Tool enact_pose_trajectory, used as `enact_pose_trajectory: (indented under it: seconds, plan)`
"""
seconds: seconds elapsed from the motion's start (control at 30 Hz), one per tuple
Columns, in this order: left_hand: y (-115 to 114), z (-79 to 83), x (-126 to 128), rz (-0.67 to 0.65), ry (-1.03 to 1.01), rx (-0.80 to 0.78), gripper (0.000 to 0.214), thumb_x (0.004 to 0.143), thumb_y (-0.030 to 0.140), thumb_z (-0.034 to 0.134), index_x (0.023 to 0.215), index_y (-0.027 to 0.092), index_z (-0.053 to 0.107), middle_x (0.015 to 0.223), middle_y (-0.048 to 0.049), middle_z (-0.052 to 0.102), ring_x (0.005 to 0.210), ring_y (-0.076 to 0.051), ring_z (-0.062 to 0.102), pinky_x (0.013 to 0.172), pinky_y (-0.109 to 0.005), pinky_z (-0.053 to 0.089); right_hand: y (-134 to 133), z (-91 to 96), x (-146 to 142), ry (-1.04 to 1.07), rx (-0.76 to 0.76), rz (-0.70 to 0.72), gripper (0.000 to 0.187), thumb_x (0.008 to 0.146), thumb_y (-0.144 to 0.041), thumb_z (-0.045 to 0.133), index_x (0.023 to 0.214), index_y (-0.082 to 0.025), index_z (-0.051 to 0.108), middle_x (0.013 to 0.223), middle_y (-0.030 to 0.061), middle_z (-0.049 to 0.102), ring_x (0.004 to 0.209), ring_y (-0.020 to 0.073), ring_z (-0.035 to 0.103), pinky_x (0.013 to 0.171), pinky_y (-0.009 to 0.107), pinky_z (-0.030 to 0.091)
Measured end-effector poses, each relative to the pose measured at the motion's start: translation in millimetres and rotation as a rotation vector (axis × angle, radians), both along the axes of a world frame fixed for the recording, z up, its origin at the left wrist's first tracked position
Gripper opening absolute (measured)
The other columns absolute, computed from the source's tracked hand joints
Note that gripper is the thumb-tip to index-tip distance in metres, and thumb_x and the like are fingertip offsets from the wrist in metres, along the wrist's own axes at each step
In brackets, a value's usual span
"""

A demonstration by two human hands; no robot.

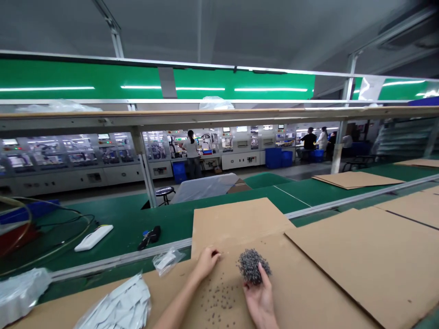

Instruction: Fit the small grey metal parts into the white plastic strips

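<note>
My right hand [260,299] is cupped palm up, holding a heap of small dark grey granular pieces [254,266] above a brown cardboard sheet [302,292]. To its left, my left hand [207,263] hovers low over the same sheet with its fingers drawn together. Whether those fingers pinch a piece is too small to tell. Loose dark pieces [216,299] lie scattered on the cardboard beneath and between my hands.
Further cardboard sheets [370,256] overlap on the green workbench [103,219]. To the left lie a bag of white sheets [118,304], a small clear bag [166,261], a black tool [150,237], a white block [93,237] and cables [44,233]. A person [190,153] stands at distant machines.
</note>
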State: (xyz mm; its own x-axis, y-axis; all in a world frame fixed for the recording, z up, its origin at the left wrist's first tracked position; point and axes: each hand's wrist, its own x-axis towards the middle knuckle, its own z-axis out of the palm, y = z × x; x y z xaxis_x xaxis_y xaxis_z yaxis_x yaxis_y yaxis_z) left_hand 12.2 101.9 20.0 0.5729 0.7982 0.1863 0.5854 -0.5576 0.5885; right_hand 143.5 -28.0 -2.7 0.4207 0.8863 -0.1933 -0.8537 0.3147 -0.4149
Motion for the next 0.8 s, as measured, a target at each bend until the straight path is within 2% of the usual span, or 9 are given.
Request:
enact_pose_trajectory:
  seconds: [0.13,0.2,0.23,0.27,0.33,0.47,0.57,0.67,0.8]
  plan:
    - [-18,6.4,-13,-0.117,-0.031,-0.086,0.018,0.068,0.025,0.049,0.070,0.015,0.064,0.074,-0.0025,0.064,0.069,-0.015,0.056,0.062,-0.021,0.040,0,1.5,-1,0.064,0.031,0.019,0.017,0.068,-0.031,0.060,0.084,-0.025,0.061,0.076,-0.0045,0.069,0.062,0.0129,0.062,0.050,0.023,0.046]
    - [-19,8.7,-25,-0.126,-0.064,-0.104,0.019,0.068,0.028,0.050,0.071,0.016,0.064,0.077,-0.0017,0.065,0.071,-0.015,0.057,0.063,-0.020,0.041,0,2.6,-1,0.070,0.023,0.022,0.018,0.067,-0.030,0.060,0.085,-0.024,0.060,0.077,-0.0037,0.069,0.062,0.0131,0.062,0.050,0.023,0.046]
    - [-15,9.7,-32,-0.072,-0.084,-0.093,0.021,0.071,0.030,0.048,0.071,0.016,0.064,0.077,-0.0016,0.065,0.072,-0.015,0.057,0.064,-0.020,0.041,0,3.0,-1,0.068,0.016,0.017,0.019,0.067,-0.030,0.061,0.085,-0.024,0.060,0.077,-0.0032,0.069,0.063,0.0134,0.062,0.050,0.024,0.046]
    - [-9,10.5,-40,0.060,-0.105,-0.059,0.025,0.073,0.031,0.044,0.072,0.017,0.064,0.075,-0.0014,0.065,0.071,-0.016,0.057,0.064,-0.021,0.041,0,3.2,-1,0.066,0.008,0.010,0.020,0.066,-0.030,0.061,0.085,-0.023,0.060,0.078,-0.0028,0.069,0.063,0.0137,0.062,0.050,0.024,0.046]
    - [7,10.6,-55,0.191,-0.111,-0.028,0.029,0.075,0.029,0.038,0.083,0.015,0.062,0.084,-0.0045,0.065,0.078,-0.018,0.057,0.069,-0.024,0.041,1,3.0,-1,0.068,0.000,0.000,0.019,0.066,-0.030,0.061,0.084,-0.024,0.060,0.077,-0.0035,0.069,0.062,0.0135,0.062,0.049,0.024,0.046]
    - [27,3.5,-70,0.246,-0.061,0.003,0.027,0.070,0.023,0.046,0.091,0.013,0.060,0.092,-0.0071,0.063,0.083,-0.020,0.056,0.072,-0.026,0.040,1,2.3,0,0.078,0.008,0.015,0.018,0.067,-0.031,0.060,0.083,-0.025,0.061,0.076,-0.0042,0.069,0.062,0.0130,0.062,0.050,0.023,0.046]
    - [25,-3.4,-65,0.198,0.000,0.023,0.021,0.067,0.017,0.050,0.083,0.016,0.063,0.081,-0.0042,0.065,0.075,-0.018,0.057,0.068,-0.024,0.039,0,2.3,2,0.069,0.036,-0.013,0.019,0.067,-0.031,0.060,0.084,-0.024,0.061,0.077,-0.0025,0.069,0.065,0.0145,0.063,0.052,0.025,0.047]
    - [20,-5.3,-50,0.154,0.046,0.042,0.018,0.068,0.012,0.045,0.069,0.016,0.063,0.074,-0.0034,0.065,0.074,-0.018,0.056,0.068,-0.024,0.038,-1,1.5,8,0.111,0.065,-0.032,0.017,0.068,-0.030,0.059,0.084,-0.025,0.061,0.077,-0.0033,0.069,0.066,0.0136,0.062,0.054,0.025,0.046]
    - [9,-2.2,-11,0.032,0.066,0.061,0.023,0.075,0.018,0.040,0.080,0.015,0.061,0.084,-0.0066,0.062,0.082,-0.019,0.054,0.074,-0.028,0.037,-3,0.1,16,0.215,0.108,-0.048,0.015,0.069,-0.030,0.059,0.084,-0.027,0.061,0.076,-0.0051,0.068,0.065,0.0124,0.062,0.055,0.025,0.045]
